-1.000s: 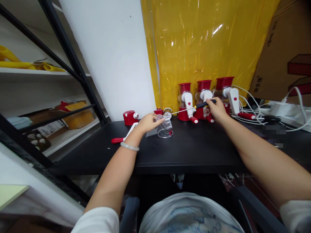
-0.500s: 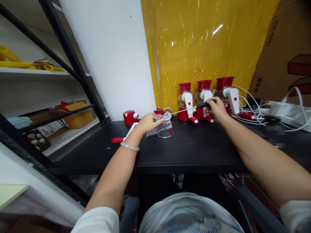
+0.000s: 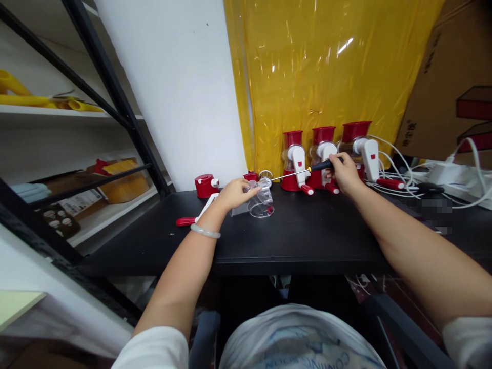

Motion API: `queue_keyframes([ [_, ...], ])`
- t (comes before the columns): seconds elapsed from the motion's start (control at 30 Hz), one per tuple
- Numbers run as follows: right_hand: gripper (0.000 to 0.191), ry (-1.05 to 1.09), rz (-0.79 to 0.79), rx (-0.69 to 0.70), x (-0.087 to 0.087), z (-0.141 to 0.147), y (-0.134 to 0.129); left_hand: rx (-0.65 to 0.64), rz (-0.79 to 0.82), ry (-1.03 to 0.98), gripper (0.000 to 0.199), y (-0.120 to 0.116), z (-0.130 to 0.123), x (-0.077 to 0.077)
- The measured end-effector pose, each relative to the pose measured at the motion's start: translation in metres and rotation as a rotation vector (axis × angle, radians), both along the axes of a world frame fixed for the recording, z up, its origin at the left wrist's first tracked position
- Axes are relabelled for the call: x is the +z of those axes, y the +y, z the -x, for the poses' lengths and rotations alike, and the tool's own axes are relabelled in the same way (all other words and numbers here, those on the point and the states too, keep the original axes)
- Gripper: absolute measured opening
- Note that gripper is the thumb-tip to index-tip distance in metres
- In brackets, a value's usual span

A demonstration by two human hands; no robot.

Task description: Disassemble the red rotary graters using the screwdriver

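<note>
My left hand [image 3: 237, 193] grips a clear plastic grater housing [image 3: 263, 199] lying on the black table, its round rim facing me. In my right hand [image 3: 343, 171] is a screwdriver [image 3: 321, 166] with a black and yellow handle, held nearly level. Its long metal shaft points left, and the tip reaches the right side of the clear housing; exactly what it touches is too small to tell. Left of my left hand stands a red base part [image 3: 206, 186] with a white knob. A white crank with a red handle [image 3: 186, 222] lies partly behind my left wrist.
Three red and white rotary graters, the nearest one a grater [image 3: 294, 160], stand at the back right. White cables and a power strip [image 3: 472, 179] lie farther right. A black-framed shelf [image 3: 115, 97] rises at the left; yellow sheeting [image 3: 330, 61] hangs behind.
</note>
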State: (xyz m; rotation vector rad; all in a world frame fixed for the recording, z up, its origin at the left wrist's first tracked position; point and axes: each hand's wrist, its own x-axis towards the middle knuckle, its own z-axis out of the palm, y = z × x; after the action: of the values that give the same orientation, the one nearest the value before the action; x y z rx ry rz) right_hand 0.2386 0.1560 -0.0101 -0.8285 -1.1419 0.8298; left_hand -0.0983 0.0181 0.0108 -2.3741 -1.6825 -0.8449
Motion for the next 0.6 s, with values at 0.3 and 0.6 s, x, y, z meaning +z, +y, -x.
queue_keyframes([
  [0.3, 0.030, -0.003, -0.013, 0.001, -0.0023, 0.0003, 0.0035, -0.001, 0.007, -0.005, 0.056, 0.0003, 0.0006, 0.0003],
  [0.6, 0.030, 0.004, -0.009, 0.006, -0.0020, 0.0003, 0.0025, -0.014, 0.007, -0.003, 0.056, -0.0009, -0.0007, 0.0007],
])
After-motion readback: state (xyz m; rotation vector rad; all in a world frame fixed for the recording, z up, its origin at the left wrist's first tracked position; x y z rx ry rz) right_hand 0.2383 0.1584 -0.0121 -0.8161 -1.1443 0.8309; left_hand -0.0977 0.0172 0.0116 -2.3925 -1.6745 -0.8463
